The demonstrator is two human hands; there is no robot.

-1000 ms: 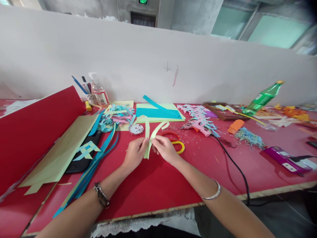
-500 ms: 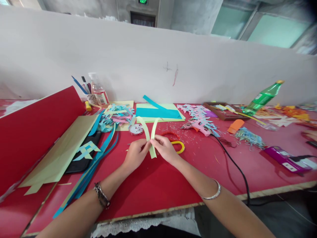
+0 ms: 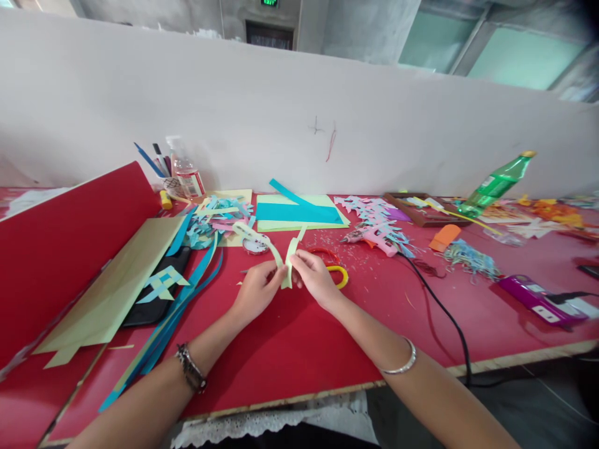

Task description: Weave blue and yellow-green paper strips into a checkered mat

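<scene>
Over the middle of the red table [image 3: 299,349], my left hand [image 3: 255,290] and my right hand [image 3: 314,277] meet, both pinching pale green paper strips [image 3: 286,262]. One strip curves up and away to the left from my left fingers, the other bends up from my right fingers. The strips cross between my fingertips. Scissors with red and yellow handles [image 3: 333,268] lie just behind my right hand. A small round tin [image 3: 256,244] sits behind the strips.
A red board [image 3: 60,243], a tan sheet [image 3: 112,287] and long blue strips [image 3: 173,312] lie at left. Cut paper shapes [image 3: 219,218], blue and green sheets [image 3: 299,213], a pink glue gun [image 3: 374,238] with black cord, a green bottle [image 3: 496,184] and a purple tool [image 3: 538,299] sit farther back and right.
My fingers have worked the two green strips: they were crossed upright, and now the left one bends away to the left and the right one is folded lower.
</scene>
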